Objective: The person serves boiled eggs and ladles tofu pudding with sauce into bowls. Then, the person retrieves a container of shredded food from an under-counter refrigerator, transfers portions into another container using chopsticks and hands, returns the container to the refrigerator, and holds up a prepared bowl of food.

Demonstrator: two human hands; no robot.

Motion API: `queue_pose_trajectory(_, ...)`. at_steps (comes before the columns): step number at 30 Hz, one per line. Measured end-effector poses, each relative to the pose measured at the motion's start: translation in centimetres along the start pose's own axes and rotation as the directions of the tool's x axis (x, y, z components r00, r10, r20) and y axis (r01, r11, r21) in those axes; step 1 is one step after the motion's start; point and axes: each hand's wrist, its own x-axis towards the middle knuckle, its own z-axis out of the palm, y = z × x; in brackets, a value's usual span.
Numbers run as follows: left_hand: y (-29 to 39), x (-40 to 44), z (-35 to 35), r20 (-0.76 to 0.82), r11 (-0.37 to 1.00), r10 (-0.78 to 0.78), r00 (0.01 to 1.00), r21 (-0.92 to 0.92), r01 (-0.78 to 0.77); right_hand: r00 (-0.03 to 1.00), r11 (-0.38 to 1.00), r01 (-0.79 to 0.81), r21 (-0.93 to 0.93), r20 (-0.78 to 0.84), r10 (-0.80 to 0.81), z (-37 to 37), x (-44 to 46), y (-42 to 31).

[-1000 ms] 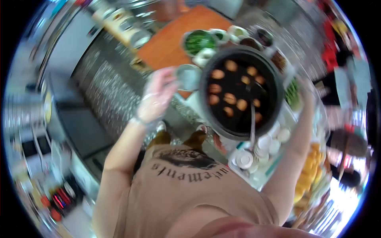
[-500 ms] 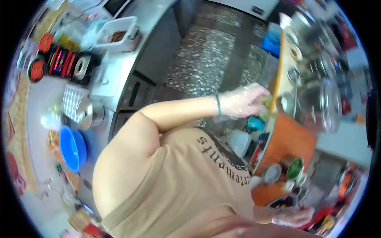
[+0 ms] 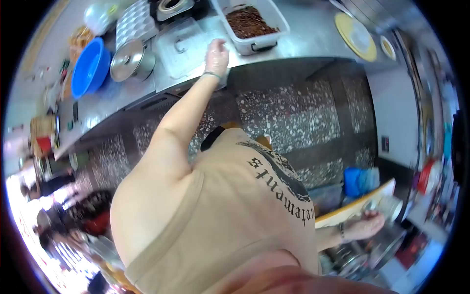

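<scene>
My left hand (image 3: 216,58), in a clear plastic glove with a dark green band at the wrist, reaches over the steel counter's edge. Its fingers look stretched out, with nothing visible in them. It is between a clear plastic lid (image 3: 182,49) and a white tub (image 3: 285,30) holding a dark brown shredded or crumbly food (image 3: 247,23). My right hand (image 3: 363,229), also gloved, hangs low at the right, its fingers loosely bent and nothing clear in them. In view it overlaps glass jars (image 3: 387,245) near a shelf with a yellow edge (image 3: 338,214).
Left along the counter are a lidded steel pot (image 3: 139,63), a blue basin (image 3: 88,73) and an egg tray (image 3: 134,22). A yellow round board (image 3: 353,38) lies at the right. People (image 3: 88,208) are at the lower left. Blue bags (image 3: 360,181) stand beside the shelf.
My view has swung from the shelf to the counter. My left hand has gone from a pale greenish thing at the shelf's edge to beside the tub; that thing is no longer seen in it.
</scene>
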Motion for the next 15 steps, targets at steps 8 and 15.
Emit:
queue_pose_trajectory(8,-11.9,-5.1,-3.8,0.022,0.705,-0.447,0.894,0.623,0.338,0.317,0.996,0.074,-0.056,0.948,0.03,30.2,1.6,2.4)
queue_pose_trajectory(15,-11.7,-6.4,-2.2,0.161,0.496,-0.432,0.887,0.864,0.085,0.127,0.962,0.274,-0.013,0.992,-0.023,49.8,-2.9,11.7)
